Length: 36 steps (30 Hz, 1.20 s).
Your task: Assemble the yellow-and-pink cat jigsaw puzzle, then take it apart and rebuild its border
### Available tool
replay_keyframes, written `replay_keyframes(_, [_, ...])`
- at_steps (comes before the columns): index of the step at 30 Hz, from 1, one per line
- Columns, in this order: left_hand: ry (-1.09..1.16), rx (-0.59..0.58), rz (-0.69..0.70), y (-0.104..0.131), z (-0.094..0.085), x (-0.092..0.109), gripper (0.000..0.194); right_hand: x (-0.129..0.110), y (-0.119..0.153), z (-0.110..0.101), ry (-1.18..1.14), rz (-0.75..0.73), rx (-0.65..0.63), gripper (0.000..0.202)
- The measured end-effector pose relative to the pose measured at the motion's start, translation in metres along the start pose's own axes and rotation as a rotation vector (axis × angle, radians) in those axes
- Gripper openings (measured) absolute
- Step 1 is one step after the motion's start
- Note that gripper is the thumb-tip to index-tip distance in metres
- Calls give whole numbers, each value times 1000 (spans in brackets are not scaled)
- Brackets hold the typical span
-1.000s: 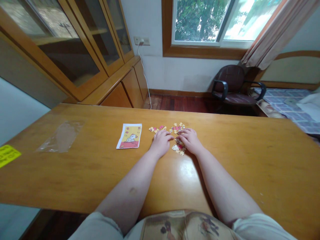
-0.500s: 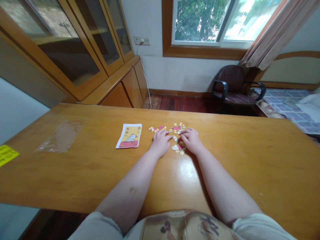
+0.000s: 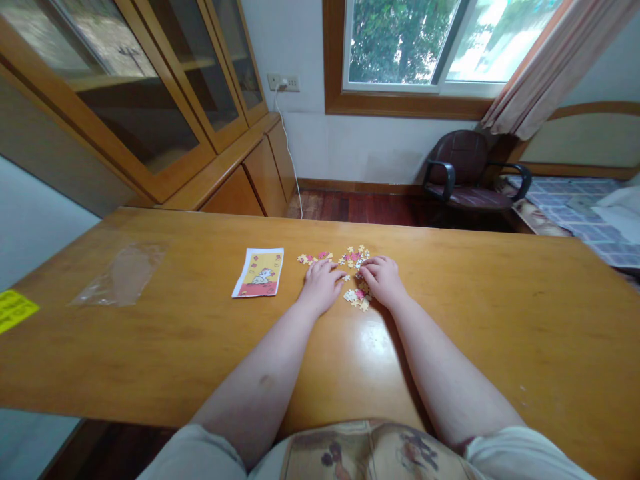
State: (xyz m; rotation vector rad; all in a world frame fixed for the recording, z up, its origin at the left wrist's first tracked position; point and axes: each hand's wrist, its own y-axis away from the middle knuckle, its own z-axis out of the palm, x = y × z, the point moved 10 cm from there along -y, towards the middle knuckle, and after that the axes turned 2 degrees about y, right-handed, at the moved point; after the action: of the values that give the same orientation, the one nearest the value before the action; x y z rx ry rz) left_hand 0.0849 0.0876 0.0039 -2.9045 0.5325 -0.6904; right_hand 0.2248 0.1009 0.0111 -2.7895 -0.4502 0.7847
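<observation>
Small puzzle pieces lie in several groups on the wooden table. One pile is just beyond my right hand, another is nearer to me, and a third group is beyond my left hand. My left hand rests on the table with its fingers apart, its fingertips by a single piece. My right hand is bent over pieces between the two piles; what its fingertips hold, if anything, is too small to tell. A picture card with a white animal lies left of my left hand.
A clear plastic bag lies on the left of the table, and a yellow label is at the left edge. Beyond the table stand a glass-door cabinet, an armchair and a bed.
The pieces between my hands have shifted: one now lies close to my left fingertips, and the spot by my right fingertips looks different. Both hands have barely moved.
</observation>
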Motion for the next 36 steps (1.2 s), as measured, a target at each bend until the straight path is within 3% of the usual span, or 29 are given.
replay_keyframes(4, [0,-17,1,-1,2,1,10,3,0,-4,-34,18,46,31])
replay_keyframes(11, [12,29,-9,-4,-2,-1,11,4,-2,-4,-82,-13,46,32])
replay_keyframes(16, [16,118,-58,-2,-12,-9,13,-21,4,10,-83,-167,-130,28])
replay_keyframes(19, [22,115,-63,-2,-12,-11,19,-20,6,19,-23,-133,-212,25])
replay_keyframes(22, [36,93,-36,-1,-9,-8,22,-4,4,15,33,-12,-137,29])
replay_keyframes(25, [65,43,92,1,-6,8,24,10,2,6,44,72,-18,31])
replay_keyframes(30, [124,-118,280,11,4,33,23,8,1,-5,-27,16,112,31])
replay_keyframes(36, [149,-102,278,9,5,32,12,10,1,-11,-66,7,177,29])
